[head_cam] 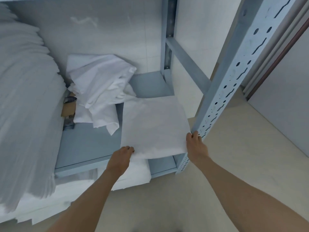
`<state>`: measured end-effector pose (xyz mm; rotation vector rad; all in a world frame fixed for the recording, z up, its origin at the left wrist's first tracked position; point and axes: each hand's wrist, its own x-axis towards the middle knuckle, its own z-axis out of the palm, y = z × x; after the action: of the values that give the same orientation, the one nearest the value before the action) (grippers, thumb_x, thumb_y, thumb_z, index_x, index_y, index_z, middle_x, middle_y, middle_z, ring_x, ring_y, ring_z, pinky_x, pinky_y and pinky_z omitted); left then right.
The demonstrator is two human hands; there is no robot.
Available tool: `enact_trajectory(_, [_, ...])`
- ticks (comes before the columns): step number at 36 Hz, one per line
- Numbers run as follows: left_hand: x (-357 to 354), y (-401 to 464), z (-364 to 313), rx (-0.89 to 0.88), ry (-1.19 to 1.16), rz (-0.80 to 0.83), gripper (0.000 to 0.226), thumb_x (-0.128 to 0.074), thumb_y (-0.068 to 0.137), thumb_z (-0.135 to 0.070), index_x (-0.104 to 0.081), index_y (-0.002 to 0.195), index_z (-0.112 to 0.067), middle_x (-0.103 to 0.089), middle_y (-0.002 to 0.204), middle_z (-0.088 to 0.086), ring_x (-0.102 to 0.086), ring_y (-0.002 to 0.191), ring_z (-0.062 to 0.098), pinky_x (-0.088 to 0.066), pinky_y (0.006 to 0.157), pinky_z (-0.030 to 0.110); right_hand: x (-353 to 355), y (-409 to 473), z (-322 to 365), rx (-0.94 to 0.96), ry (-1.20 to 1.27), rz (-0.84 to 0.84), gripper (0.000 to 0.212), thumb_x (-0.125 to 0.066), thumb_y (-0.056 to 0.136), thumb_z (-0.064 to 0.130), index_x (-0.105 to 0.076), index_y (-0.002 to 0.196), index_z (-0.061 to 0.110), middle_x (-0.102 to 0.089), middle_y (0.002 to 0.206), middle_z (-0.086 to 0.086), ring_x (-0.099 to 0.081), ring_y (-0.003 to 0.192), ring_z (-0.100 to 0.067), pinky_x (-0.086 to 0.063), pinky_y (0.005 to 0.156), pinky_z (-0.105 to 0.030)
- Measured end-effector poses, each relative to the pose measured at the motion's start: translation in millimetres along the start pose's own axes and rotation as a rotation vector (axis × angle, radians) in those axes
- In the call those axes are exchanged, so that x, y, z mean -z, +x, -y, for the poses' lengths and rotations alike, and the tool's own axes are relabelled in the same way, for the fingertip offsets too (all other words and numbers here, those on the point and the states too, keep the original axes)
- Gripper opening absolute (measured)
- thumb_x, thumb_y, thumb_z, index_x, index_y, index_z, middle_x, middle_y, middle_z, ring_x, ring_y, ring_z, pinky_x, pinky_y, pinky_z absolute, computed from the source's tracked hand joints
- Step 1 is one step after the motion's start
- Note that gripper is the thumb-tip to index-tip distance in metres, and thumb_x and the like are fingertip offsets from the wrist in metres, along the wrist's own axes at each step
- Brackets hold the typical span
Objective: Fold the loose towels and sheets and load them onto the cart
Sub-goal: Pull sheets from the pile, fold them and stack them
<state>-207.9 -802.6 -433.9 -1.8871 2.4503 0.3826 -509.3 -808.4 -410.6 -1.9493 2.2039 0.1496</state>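
A folded white sheet (pixel 153 126) lies flat on the right part of the grey-blue metal shelf (pixel 87 144), its near edge hanging a little over the shelf's front. My left hand (pixel 121 156) grips its near left corner, fingers curled under the cloth. At the near right corner my right hand (pixel 195 144) holds the sheet's edge, close to the perforated upright post (pixel 234 76). Behind the sheet sits a heap of loose, crumpled white linen (pixel 100 87).
A tall stack of folded white linen (pixel 25 106) fills the left side of the shelf. More folded white cloth (pixel 133 174) lies on the level below. A brown cardboard piece (pixel 68 109) sits between stack and heap. Beige floor (pixel 167 206) spreads in front.
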Motion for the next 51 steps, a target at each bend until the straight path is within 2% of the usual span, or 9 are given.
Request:
enact_trajectory(8, [2, 0, -3, -0.055, 0.062, 0.050, 0.038, -0.053, 0.086, 0.004, -0.056, 0.120, -0.013, -0.053, 0.120, 0.003, -0.054, 0.106, 0.021, -0.046, 0.078, 0.029, -16, -7, -3, -0.035, 0.046, 0.051, 0.062, -0.062, 0.082, -0.006, -0.029, 0.132, 0.008, -0.024, 0.137, -0.017, -0.043, 0.114, -0.031, -0.054, 0.087, -0.037])
enact_trajectory(12, [-5, -4, -4, -0.123, 0.077, -0.031, 0.045, -0.064, 0.075, 0.008, -0.058, 0.116, -0.010, -0.055, 0.117, 0.005, -0.056, 0.099, 0.025, -0.047, 0.074, 0.033, -30, -6, -5, -0.053, 0.119, 0.044, 0.090, -0.063, 0.084, -0.005, -0.010, 0.151, 0.024, -0.015, 0.145, -0.017, -0.045, 0.117, -0.034, -0.055, 0.088, -0.040])
enact_trajectory(16, [-20, -2, -1, -0.163, 0.093, -0.005, 0.072, -0.069, 0.084, -0.014, -0.039, 0.149, -0.018, -0.036, 0.155, 0.005, -0.039, 0.139, 0.026, -0.034, 0.111, 0.044, -41, 0, -6, -0.023, 0.092, 0.043, 0.092, -0.057, 0.092, 0.002, 0.001, 0.156, 0.033, -0.019, 0.145, -0.018, -0.045, 0.117, -0.033, -0.053, 0.089, -0.040])
enact_trajectory(22, [-33, 17, -7, -0.107, 0.070, -0.022, 0.072, -0.052, 0.099, -0.011, -0.014, 0.159, -0.027, -0.018, 0.165, 0.000, -0.023, 0.149, 0.022, -0.025, 0.119, 0.041, -40, 26, -1, -0.038, 0.099, -0.122, 0.083, -0.052, 0.090, -0.005, -0.014, 0.155, 0.028, -0.030, 0.138, -0.019, -0.043, 0.112, -0.031, -0.053, 0.079, -0.037])
enact_trajectory(30, [-50, 43, -12, -0.080, -0.029, -0.291, 0.074, -0.061, 0.079, 0.020, -0.050, 0.145, -0.012, -0.052, 0.146, 0.012, -0.050, 0.134, 0.035, -0.039, 0.114, 0.044, -42, 67, -4, 0.028, 0.004, -0.284, 0.081, -0.055, 0.088, -0.006, -0.019, 0.155, 0.024, -0.038, 0.135, -0.018, -0.046, 0.114, -0.031, -0.051, 0.089, -0.036])
enact_trajectory(35, [-55, 30, -14, -0.192, -0.017, -0.260, 0.056, -0.076, 0.068, 0.003, -0.068, 0.123, -0.002, -0.063, 0.131, 0.021, -0.061, 0.120, 0.040, -0.051, 0.099, 0.054, -64, 42, -15, 0.063, -0.204, -0.156, 0.083, -0.050, 0.094, 0.006, 0.003, 0.156, 0.010, -0.015, 0.156, -0.025, -0.025, 0.142, -0.036, -0.037, 0.109, -0.040])
enact_trajectory(40, [-20, 58, -15, -0.093, -0.187, -0.289, 0.017, -0.063, 0.088, -0.012, -0.077, 0.089, -0.003, -0.066, 0.124, 0.017, -0.060, 0.118, 0.035, -0.053, 0.093, 0.044, -36, 49, -3, 0.179, -0.269, -0.209, 0.038, -0.042, 0.094, 0.010, -0.056, 0.129, 0.007, -0.038, 0.150, -0.018, -0.030, 0.141, -0.032, -0.025, 0.116, -0.042])
enact_trajectory(44, [-8, 101, -39, -0.030, -0.088, -0.217, 0.050, -0.040, 0.105, -0.033, -0.039, 0.150, -0.012, -0.026, 0.163, 0.007, -0.025, 0.148, 0.029, -0.022, 0.120, 0.053, -21, 78, 16, 0.244, -0.069, -0.211, 0.053, -0.033, 0.102, 0.028, -0.030, 0.152, 0.012, -0.017, 0.163, -0.015, -0.014, 0.150, -0.029, -0.013, 0.121, -0.051])
enact_trajectory(51, [-68, 111, -59, 0.071, 0.039, -0.033, 0.068, -0.005, 0.099, -0.059, 0.003, 0.159, -0.028, 0.007, 0.167, 0.002, 0.006, 0.154, 0.024, -0.001, 0.116, 0.067, -79, 95, 12, 0.179, -0.026, -0.141, 0.068, -0.011, 0.100, 0.058, 0.000, 0.159, 0.024, 0.008, 0.166, -0.008, 0.012, 0.152, -0.028, 0.002, 0.121, -0.055])
